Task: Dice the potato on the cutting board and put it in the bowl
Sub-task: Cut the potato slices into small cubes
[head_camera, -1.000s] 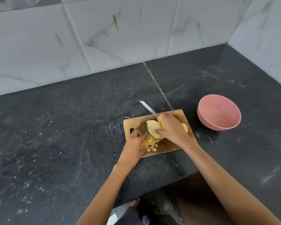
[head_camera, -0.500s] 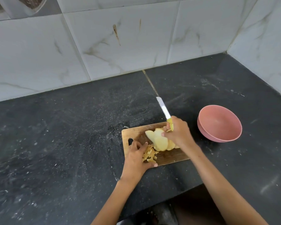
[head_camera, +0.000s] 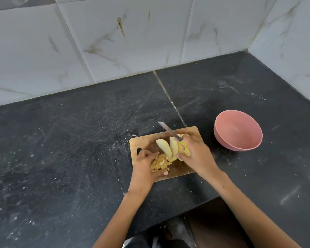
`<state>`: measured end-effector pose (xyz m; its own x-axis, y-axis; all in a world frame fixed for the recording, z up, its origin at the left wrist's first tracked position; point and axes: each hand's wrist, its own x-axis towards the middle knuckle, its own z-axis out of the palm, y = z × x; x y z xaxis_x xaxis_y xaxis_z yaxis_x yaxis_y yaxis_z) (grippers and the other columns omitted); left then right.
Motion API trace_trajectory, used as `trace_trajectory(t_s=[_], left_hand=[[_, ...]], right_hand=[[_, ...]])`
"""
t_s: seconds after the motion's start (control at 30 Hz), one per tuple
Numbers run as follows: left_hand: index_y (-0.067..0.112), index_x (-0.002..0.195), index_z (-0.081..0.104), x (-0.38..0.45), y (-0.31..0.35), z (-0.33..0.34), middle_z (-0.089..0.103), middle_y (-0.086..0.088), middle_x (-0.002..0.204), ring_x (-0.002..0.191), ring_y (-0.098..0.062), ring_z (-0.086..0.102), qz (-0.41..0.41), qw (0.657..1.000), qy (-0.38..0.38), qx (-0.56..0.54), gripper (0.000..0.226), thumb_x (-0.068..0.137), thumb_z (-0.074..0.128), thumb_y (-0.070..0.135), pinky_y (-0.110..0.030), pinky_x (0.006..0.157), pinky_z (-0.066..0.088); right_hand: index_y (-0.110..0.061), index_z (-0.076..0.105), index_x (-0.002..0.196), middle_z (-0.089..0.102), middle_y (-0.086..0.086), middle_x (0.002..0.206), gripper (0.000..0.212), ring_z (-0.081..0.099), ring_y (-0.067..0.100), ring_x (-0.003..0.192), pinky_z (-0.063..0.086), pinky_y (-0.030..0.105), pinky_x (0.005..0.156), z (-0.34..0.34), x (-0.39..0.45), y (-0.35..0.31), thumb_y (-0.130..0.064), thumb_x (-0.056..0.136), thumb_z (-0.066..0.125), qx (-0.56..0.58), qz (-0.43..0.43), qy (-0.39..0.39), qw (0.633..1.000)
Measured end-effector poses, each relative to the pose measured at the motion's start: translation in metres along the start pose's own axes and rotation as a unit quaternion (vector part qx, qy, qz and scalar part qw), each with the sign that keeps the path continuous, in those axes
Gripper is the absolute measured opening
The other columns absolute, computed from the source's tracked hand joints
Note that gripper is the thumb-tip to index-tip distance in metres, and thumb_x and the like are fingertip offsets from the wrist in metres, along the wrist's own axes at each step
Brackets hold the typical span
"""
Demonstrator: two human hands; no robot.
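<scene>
A small wooden cutting board [head_camera: 147,140] lies on the black counter. On it stand pale yellow potato slices [head_camera: 166,148], fanned and leaning, with a heap of small diced pieces [head_camera: 159,164] in front of them. My right hand [head_camera: 195,154] grips a knife [head_camera: 166,128] by its yellow handle; the blade points up and left over the slices. My left hand [head_camera: 145,167] curls around the diced heap at the board's left front. The pink bowl [head_camera: 238,130] sits to the right of the board with nothing in it.
The dark stone counter [head_camera: 70,149] spreads wide to the left and right, dusted with white specks. White marble wall tiles [head_camera: 115,42] close off the back and the right side. The counter's front edge runs just below my forearms.
My right hand has tipped the knife blade down toward the upper left, and the potato slices now lean fanned out. My left hand stays by the diced heap.
</scene>
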<state>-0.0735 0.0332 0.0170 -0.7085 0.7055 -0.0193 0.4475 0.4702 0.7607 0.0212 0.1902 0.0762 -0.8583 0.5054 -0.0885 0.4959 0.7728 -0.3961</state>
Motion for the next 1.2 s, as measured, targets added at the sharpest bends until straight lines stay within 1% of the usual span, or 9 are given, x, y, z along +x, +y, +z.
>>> trace_trajectory(t_s=[0.1, 0.2, 0.37, 0.5, 0.7, 0.87, 1.0, 1.1, 1.2], left_hand=[[0.014, 0.119, 0.065, -0.004, -0.007, -0.010, 0.051, 0.006, 0.100, 0.086, -0.009, 0.054, -0.015, 0.999, 0.018, -0.026, 0.073, 0.051, 0.093, 0.021, -0.025, 0.081, 0.052], [0.016, 0.119, 0.065, -0.009, -0.009, -0.013, 0.049, 0.012, 0.093, 0.073, -0.004, 0.053, -0.035, 0.999, 0.022, -0.023, 0.071, 0.054, 0.091, 0.010, -0.009, 0.068, 0.048], [0.013, 0.117, 0.067, -0.013, -0.006, -0.009, 0.053, 0.010, 0.085, 0.068, -0.007, 0.057, -0.080, 0.995, 0.034, -0.056, 0.065, 0.057, 0.087, -0.002, -0.016, 0.067, 0.053], [0.013, 0.118, 0.066, -0.009, -0.003, -0.010, 0.054, 0.006, 0.086, 0.066, -0.009, 0.057, -0.107, 0.991, 0.036, -0.068, 0.070, 0.054, 0.089, 0.000, -0.018, 0.068, 0.054], [0.009, 0.108, 0.071, 0.003, -0.001, -0.011, 0.056, 0.004, 0.084, 0.065, -0.006, 0.054, -0.095, 0.994, 0.019, -0.047, 0.057, 0.054, 0.089, 0.004, -0.008, 0.061, 0.045], [0.010, 0.099, 0.074, 0.019, -0.001, -0.014, 0.061, 0.005, 0.084, 0.066, -0.007, 0.055, -0.098, 0.994, 0.005, -0.040, 0.046, 0.056, 0.089, 0.005, -0.010, 0.062, 0.046], [0.007, 0.101, 0.073, 0.019, -0.004, -0.021, 0.063, 0.001, 0.087, 0.072, -0.012, 0.061, -0.097, 0.993, -0.011, -0.064, 0.045, 0.059, 0.086, 0.000, -0.020, 0.071, 0.054], [0.005, 0.100, 0.072, 0.010, -0.009, -0.026, 0.063, -0.003, 0.088, 0.070, -0.008, 0.059, -0.102, 0.989, 0.004, -0.103, 0.044, 0.060, 0.084, -0.006, -0.010, 0.063, 0.051], [0.008, 0.104, 0.071, 0.004, -0.011, -0.023, 0.061, -0.004, 0.086, 0.064, -0.003, 0.056, -0.107, 0.988, 0.015, -0.108, 0.046, 0.062, 0.082, -0.007, -0.007, 0.062, 0.048]], right_hand=[[-0.022, 0.049, 0.108, 0.063, -0.010, 0.094, 0.036, 0.062, 0.006, 0.084, 0.043, 0.014, 0.063, 0.013, -0.017, -0.013, -0.035, 0.083, 0.072, 0.020, 0.026, -0.029, 0.999], [-0.026, 0.042, 0.098, 0.059, -0.011, 0.089, 0.039, 0.059, 0.002, 0.078, 0.046, 0.015, 0.068, 0.030, -0.029, -0.020, -0.030, 0.080, 0.076, 0.064, 0.061, -0.060, 0.994], [-0.017, 0.045, 0.118, 0.058, -0.007, 0.100, 0.035, 0.060, 0.006, 0.090, 0.049, 0.019, 0.077, 0.042, -0.030, -0.029, -0.019, 0.090, 0.065, 0.053, 0.072, -0.032, 0.996], [-0.015, 0.046, 0.128, 0.064, -0.001, 0.106, 0.032, 0.063, 0.010, 0.093, 0.041, 0.015, 0.068, 0.029, -0.015, -0.032, -0.024, 0.098, 0.052, -0.003, 0.015, 0.018, 1.000], [-0.012, 0.056, 0.117, 0.066, 0.004, 0.101, 0.023, 0.060, 0.016, 0.094, 0.041, 0.020, 0.064, 0.032, 0.012, -0.029, -0.024, 0.097, 0.053, -0.060, -0.034, 0.015, 0.998], [-0.013, 0.057, 0.117, 0.069, -0.002, 0.101, 0.027, 0.065, 0.011, 0.090, 0.043, 0.015, 0.066, 0.030, 0.019, -0.023, -0.027, 0.095, 0.058, -0.022, 0.005, 0.046, 0.999], [-0.018, 0.055, 0.108, 0.066, -0.007, 0.089, 0.028, 0.058, 0.003, 0.072, 0.040, 0.009, 0.061, 0.027, -0.007, -0.016, -0.029, 0.086, 0.070, 0.072, 0.062, 0.045, 0.994], [-0.024, 0.045, 0.099, 0.063, -0.008, 0.092, 0.044, 0.063, 0.009, 0.080, 0.050, 0.021, 0.070, 0.046, -0.031, -0.015, -0.032, 0.074, 0.081, 0.111, 0.109, -0.039, 0.987], [-0.017, 0.047, 0.110, 0.059, -0.005, 0.096, 0.049, 0.063, 0.013, 0.087, 0.050, 0.025, 0.077, 0.064, -0.034, -0.022, -0.027, 0.075, 0.081, 0.109, 0.139, -0.019, 0.984]])
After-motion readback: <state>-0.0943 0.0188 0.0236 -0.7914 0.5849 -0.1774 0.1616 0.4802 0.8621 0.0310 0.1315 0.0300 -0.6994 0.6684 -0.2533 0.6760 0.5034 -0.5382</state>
